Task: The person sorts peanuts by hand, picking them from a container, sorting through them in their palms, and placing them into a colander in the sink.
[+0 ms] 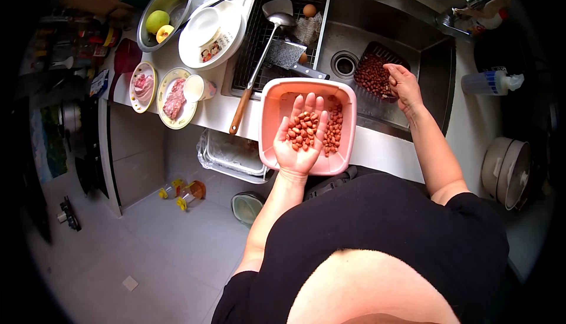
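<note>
My left hand (pixel 299 147) is palm up over a pink basin (pixel 266 117), cupped under several red-skinned peanuts (pixel 303 129). More peanuts (pixel 333 132) lie in the basin, to the right of that hand. In the sink, a dark slotted basket (pixel 377 50) holds a heap of peanuts (pixel 372 76). My right hand (pixel 404 85) is at the basket's right edge, with its fingers pinched together; whether anything is between the fingertips is too small to tell.
A metal sink (pixel 348 33) surrounds the basket. Left of it, a rack (pixel 250 35) holds a ladle (pixel 259 58), a cleaver (pixel 286 56) and eggs. Further left are a white bowl (pixel 234 32), plates of meat (pixel 175 99) and a metal bowl (pixel 183 0) with fruit.
</note>
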Tool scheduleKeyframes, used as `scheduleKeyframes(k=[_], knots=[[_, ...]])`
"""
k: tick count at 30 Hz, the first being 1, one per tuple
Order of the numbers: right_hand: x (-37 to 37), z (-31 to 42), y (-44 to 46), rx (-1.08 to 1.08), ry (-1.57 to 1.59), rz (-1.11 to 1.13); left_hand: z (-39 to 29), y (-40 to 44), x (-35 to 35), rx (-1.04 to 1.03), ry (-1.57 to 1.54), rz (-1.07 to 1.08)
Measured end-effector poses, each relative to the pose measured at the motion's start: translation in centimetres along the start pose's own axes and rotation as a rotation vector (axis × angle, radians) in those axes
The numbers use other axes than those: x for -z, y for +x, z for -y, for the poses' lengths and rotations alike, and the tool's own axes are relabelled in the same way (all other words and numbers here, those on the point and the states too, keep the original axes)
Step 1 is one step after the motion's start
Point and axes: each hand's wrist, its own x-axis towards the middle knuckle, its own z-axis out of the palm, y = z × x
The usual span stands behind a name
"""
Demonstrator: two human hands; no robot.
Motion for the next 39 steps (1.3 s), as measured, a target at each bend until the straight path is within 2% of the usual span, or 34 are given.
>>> scheduleKeyframes(k=[2,4,5,7,8,11,12,13,15,18,23,26,27,29,33,35,36,38,39], knots=[[0.4,-0.2,0.8,-0.022,-0.008,-0.019,0.1,-0.2,0.0,0.030,0.007,0.052],[-0.4,0.5,0.6,-0.045,-0.201,-0.286,0.2,-0.3,-0.3,0.032,0.019,0.049],[-0.6,0.2,0.7,-0.046,-0.201,-0.285,0.2,-0.4,-0.4,0.034,0.029,0.047],[-1.9,0.3,0.3,0.213,-0.185,-0.230,0.2,-0.3,-0.4,0.028,0.030,0.042],[-2.7,0.1,-0.3,0.341,-0.184,-0.085,0.3,-0.4,-0.3,0.030,0.031,0.033],[-7.8,3.1,-6.8,0.486,-0.436,0.301,0.4,-0.2,0.2,0.019,0.038,0.034],[-8.9,3.3,-8.1,0.640,-0.537,0.416,0.4,-0.1,0.3,0.018,0.036,0.027],[-10.2,3.6,-9.2,0.873,-0.640,0.421,0.3,0.0,0.5,0.021,0.037,0.028],[-11.7,2.7,-10.6,0.939,-0.768,0.372,0.1,0.0,0.7,0.102,0.017,0.137],[-12.8,1.9,-11.0,1.085,-0.965,0.247,0.6,0.0,0.3,0.013,0.100,0.060],[-13.0,1.2,-11.4,1.028,-1.025,0.288,0.6,-0.1,0.4,-0.012,0.088,0.066],[-13.3,2.0,-11.5,0.653,-0.826,0.335,0.6,-0.2,0.4,-0.020,0.127,0.061],[-13.4,2.1,-11.5,0.653,-0.827,0.336,0.6,-0.2,0.3,-0.028,0.147,0.048],[-13.4,2.3,-11.5,0.504,-0.773,0.367,0.6,-0.1,0.3,-0.037,0.165,0.035],[-13.4,1.9,-11.3,0.490,-0.735,0.364,0.4,-0.1,0.6,-0.033,0.142,0.023],[-13.0,1.6,-11.0,0.343,-0.593,0.457,0.2,-0.2,0.9,-0.027,0.122,0.015],[-13.0,1.2,-10.8,0.343,-0.594,0.457,-0.1,-0.2,1.2,0.013,0.059,0.051],[-12.9,0.4,-10.3,0.145,-0.025,0.630,-0.3,-0.2,1.4,0.053,-0.005,0.088],[-12.7,0.6,-10.2,0.145,-0.026,0.630,-0.3,-0.2,1.4,0.046,-0.011,0.084]])
